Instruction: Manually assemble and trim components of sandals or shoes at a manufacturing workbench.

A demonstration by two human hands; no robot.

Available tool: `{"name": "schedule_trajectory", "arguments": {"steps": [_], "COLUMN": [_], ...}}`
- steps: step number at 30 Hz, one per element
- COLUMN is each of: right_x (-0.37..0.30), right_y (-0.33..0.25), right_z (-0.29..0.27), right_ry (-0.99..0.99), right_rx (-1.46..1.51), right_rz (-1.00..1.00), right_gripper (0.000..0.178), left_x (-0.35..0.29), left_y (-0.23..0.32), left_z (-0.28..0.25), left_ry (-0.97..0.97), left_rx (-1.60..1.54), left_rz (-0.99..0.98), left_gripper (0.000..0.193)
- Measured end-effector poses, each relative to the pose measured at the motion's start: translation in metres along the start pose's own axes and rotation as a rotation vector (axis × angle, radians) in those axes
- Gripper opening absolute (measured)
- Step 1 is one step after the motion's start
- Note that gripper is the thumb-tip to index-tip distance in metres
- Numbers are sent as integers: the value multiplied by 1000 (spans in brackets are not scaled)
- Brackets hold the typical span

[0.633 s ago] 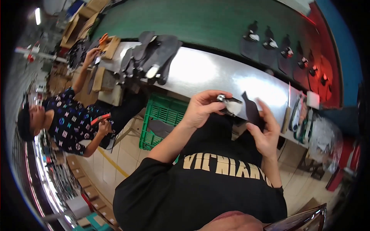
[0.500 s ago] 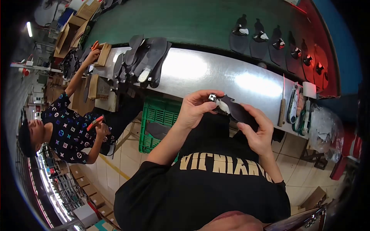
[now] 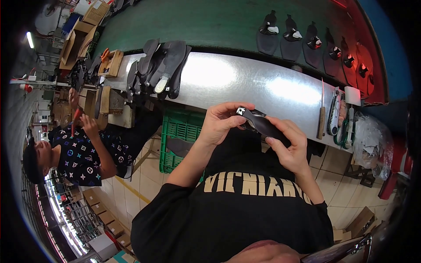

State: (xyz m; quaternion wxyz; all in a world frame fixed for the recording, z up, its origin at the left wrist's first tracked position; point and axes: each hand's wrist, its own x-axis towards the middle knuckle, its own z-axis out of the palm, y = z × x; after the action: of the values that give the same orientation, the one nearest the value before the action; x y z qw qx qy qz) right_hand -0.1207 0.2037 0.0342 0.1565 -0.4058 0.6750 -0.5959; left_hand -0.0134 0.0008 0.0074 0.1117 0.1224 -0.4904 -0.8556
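Note:
In front of my chest, both hands hold a black sandal piece (image 3: 266, 127) with a curved sole. My left hand (image 3: 218, 125) pinches its front end, thumb and fingers closed beside a shiny silver ornament (image 3: 240, 111). My right hand (image 3: 289, 142) grips the wider other end between thumb and fingers. The smooth dark side of the sole faces up, and the underside is hidden. Beyond my hands lies the metal worktop (image 3: 210, 74), with a pile of black soles (image 3: 164, 65) at its left part.
Sandal pieces (image 3: 290, 41) stand in a row on the green conveyor belt (image 3: 188, 26). A wooden-handled awl (image 3: 322, 122), a cutter knife (image 3: 334, 116) and a plastic bag (image 3: 372, 142) are at right. A green crate (image 3: 171, 151) sits below. A co-worker (image 3: 79, 153) is at left.
The sandal piece has turned in my hands, hiding its white patch and showing its smooth dark side. The co-worker's hand has left the wooden box, and both their hands are now around a red object.

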Motion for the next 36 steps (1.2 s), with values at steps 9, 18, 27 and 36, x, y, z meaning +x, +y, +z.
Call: {"name": "schedule_trajectory", "arguments": {"steps": [9,18,27,36], "right_x": [2,-1,0,-3], "right_y": [1,1,-2,0], "right_z": [-2,-5,-9,-11], "right_ry": [-21,-29,-40,-78], "right_rx": [-11,-63,-94,-98], "right_rz": [2,-4,-26,-28], "right_gripper": [45,43,43,45], "left_x": [1,-1,-1,-2], "left_y": [0,-4,-6,-11], "left_z": [0,1,2,-2], "left_ry": [-2,13,8,-124], "left_rx": [18,54,146,268], "left_rz": [-24,-67,-40,91], "left_gripper": [30,30,31,34]}}
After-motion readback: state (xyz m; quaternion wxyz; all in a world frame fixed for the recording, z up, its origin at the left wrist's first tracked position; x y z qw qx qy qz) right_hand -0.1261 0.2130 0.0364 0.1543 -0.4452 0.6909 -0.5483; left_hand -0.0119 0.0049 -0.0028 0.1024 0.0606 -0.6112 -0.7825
